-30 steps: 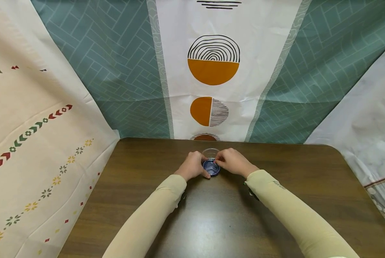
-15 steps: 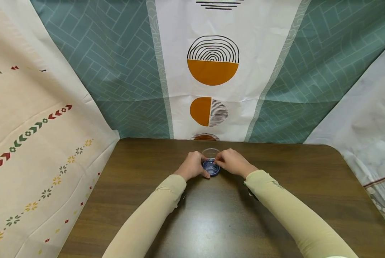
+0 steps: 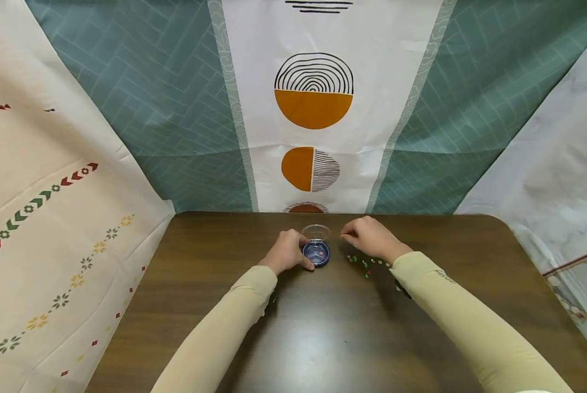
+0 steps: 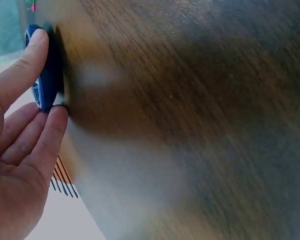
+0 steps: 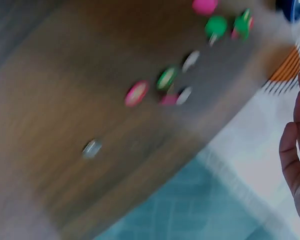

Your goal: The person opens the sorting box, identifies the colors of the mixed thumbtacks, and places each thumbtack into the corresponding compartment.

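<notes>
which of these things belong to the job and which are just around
In the job, it seems:
blue round container, held by the left grip
clear lid, open
small coloured pieces scattered near the right grip

Just around:
patterned cloths behind and beside
brown table, as work surface

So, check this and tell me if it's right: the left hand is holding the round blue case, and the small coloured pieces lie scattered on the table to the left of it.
One slip: the small coloured pieces lie scattered on the table to the right of the round blue case, as the head view shows.
</notes>
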Demonstrator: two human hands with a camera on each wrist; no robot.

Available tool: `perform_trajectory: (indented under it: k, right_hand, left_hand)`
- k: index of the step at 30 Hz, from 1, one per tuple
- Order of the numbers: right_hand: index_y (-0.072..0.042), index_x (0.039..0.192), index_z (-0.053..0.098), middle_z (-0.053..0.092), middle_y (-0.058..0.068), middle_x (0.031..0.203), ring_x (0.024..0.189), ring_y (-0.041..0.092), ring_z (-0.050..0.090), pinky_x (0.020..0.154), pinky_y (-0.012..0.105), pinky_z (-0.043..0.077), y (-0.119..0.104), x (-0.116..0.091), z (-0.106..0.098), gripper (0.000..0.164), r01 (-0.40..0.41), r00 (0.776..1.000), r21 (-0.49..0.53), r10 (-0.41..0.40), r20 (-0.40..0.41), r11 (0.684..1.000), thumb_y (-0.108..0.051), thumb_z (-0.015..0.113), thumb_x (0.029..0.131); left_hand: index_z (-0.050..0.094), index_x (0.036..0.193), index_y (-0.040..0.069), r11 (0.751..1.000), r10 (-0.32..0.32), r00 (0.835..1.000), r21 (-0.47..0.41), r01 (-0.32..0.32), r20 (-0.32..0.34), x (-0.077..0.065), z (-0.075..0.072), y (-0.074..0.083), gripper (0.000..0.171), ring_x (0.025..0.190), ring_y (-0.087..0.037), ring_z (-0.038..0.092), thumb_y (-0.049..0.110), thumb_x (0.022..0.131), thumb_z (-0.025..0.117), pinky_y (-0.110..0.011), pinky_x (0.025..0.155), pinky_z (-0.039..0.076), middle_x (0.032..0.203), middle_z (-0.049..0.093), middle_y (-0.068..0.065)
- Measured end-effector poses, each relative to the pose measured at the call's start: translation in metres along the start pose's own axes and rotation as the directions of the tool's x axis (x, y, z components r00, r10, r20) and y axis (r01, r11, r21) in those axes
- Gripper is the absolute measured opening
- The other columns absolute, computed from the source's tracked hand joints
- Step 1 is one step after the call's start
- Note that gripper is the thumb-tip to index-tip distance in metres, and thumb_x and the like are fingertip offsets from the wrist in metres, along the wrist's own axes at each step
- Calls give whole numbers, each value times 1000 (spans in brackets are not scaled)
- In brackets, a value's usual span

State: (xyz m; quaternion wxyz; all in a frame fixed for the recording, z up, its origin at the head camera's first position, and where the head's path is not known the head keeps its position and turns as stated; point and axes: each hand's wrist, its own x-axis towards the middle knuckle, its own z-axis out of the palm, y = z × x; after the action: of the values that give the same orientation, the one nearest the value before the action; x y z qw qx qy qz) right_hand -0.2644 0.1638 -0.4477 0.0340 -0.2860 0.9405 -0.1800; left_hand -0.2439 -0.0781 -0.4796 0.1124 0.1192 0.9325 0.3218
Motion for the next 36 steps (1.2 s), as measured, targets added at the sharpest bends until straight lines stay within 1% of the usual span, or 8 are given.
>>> perform_trajectory:
  k: [2, 5, 9, 13, 15, 20, 26, 36]
  right_hand:
    - [-14, 98, 74, 71, -7, 91, 78, 6, 64, 73, 32, 53, 9, -7, -6, 15, -21, 1000, -15, 21, -7, 1000, -22, 63, 89]
    - [-15, 97, 74, 71, -7, 91, 78, 7, 64, 72, 32, 52, 19, -17, -10, 15, -37, 999, -39, 38, 21, 999, -23, 64, 89]
    - [-19, 93, 74, 71, -9, 88, 75, 5, 62, 72, 31, 52, 22, -25, -5, 12, -23, 998, -78, 27, 56, 997, -25, 65, 88]
    - [-22, 83, 73, 67, -13, 78, 69, 4, 56, 67, 29, 49, 20, -24, 4, 7, -1, 997, -105, 9, 72, 994, -26, 68, 85]
    - [-24, 80, 73, 65, -15, 73, 66, 4, 54, 64, 27, 47, 19, -23, 7, 7, 3, 996, -114, 7, 86, 994, -27, 69, 84]
    - [-23, 77, 72, 61, -16, 66, 58, 3, 52, 60, 26, 45, 12, -20, 12, 10, -34, 990, -112, 49, 130, 993, -30, 69, 84]
    - [-23, 76, 72, 63, -14, 65, 53, 3, 52, 59, 27, 45, 5, -20, 15, 13, -69, 980, -100, 86, 178, 993, -32, 68, 85]
    - [-23, 78, 72, 62, -13, 67, 54, 5, 52, 58, 27, 45, 2, -16, 15, 11, -89, 975, -125, 113, 192, 988, -26, 66, 86]
  left_hand:
    - [68, 114, 7, 1000, -1, 1000, 5, 1, -2, 0, 0, 0, 72, 105, -18, 62, 28, 50, 93, -32, 90, 51, 112, 69, -7]
    - [68, 114, 8, 1000, 5, 1000, 19, -5, -12, 0, 0, 0, 73, 106, -18, 62, 28, 48, 93, -32, 90, 50, 111, 69, -7]
    - [69, 113, 9, 999, 12, 999, 32, -11, -31, 1, 1, -2, 73, 104, -16, 62, 29, 47, 94, -31, 90, 50, 109, 70, -5]
    - [68, 114, 8, 1000, 7, 1000, 31, -6, -26, 0, -1, -1, 73, 105, -17, 62, 29, 48, 93, -31, 91, 50, 110, 70, -6]
    - [68, 114, 8, 1000, 6, 1000, 30, -6, -18, -2, -1, 0, 73, 106, -17, 62, 29, 49, 93, -31, 91, 50, 111, 70, -6]
    - [68, 114, 7, 999, 11, 1000, 36, -10, -9, -3, -1, 2, 73, 106, -17, 62, 29, 49, 93, -31, 91, 49, 112, 69, -7]
    - [68, 114, 7, 1000, 13, 1000, 24, -13, 1, -4, 0, 1, 73, 107, -18, 62, 29, 50, 93, -32, 91, 50, 113, 69, -7]
    - [68, 113, 7, 1000, 3, 1000, 19, -3, 1, -3, -1, 1, 72, 106, -17, 62, 29, 49, 93, -32, 91, 50, 112, 69, -7]
